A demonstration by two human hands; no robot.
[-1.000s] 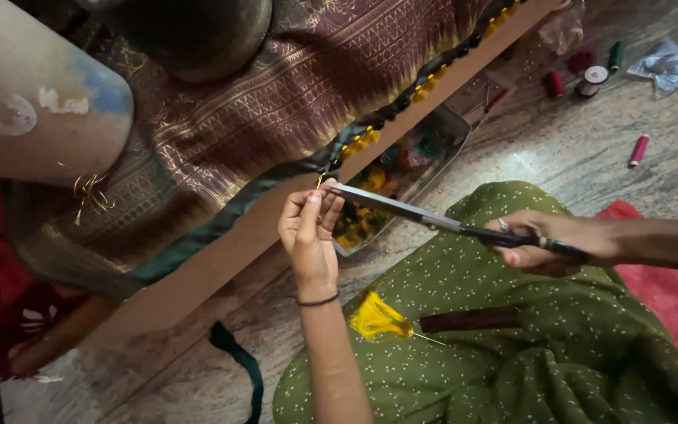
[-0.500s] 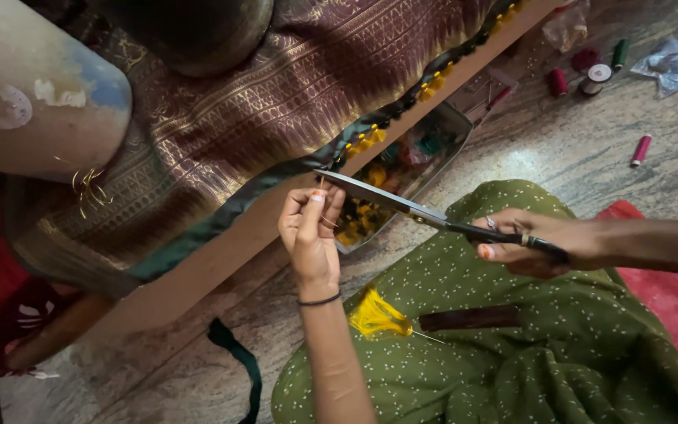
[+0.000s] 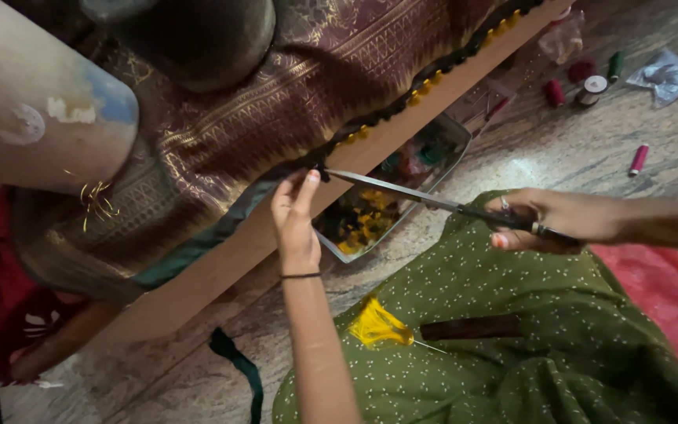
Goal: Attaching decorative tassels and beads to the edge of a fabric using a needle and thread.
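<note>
My left hand (image 3: pixel 296 216) pinches the dark tasselled edge of a maroon and gold woven cloth (image 3: pixel 276 86) draped over a wooden bench. My right hand (image 3: pixel 563 220) grips the handles of long steel scissors (image 3: pixel 410 194), whose blade tips reach the pinched spot by my left fingers. Yellow and black tassels (image 3: pixel 425 82) run along the cloth's hem. On my lap, covered in green dotted fabric (image 3: pixel 512 353), lie a yellow thread tassel (image 3: pixel 378 326) and a dark brown strip (image 3: pixel 472 327).
A metal tray (image 3: pixel 441 157) with coloured threads sits on the stone floor under the bench. Thread spools (image 3: pixel 590 86) and a plastic bag (image 3: pixel 665 74) lie at upper right. A pink spool (image 3: pixel 639 159), red cloth (image 3: pixel 668 290) and a green strip (image 3: pixel 237 365) are nearby.
My right hand and the scissors have swung slightly up and left, so the blade tips now meet the cloth edge. My left hand has lifted a little toward the hem.
</note>
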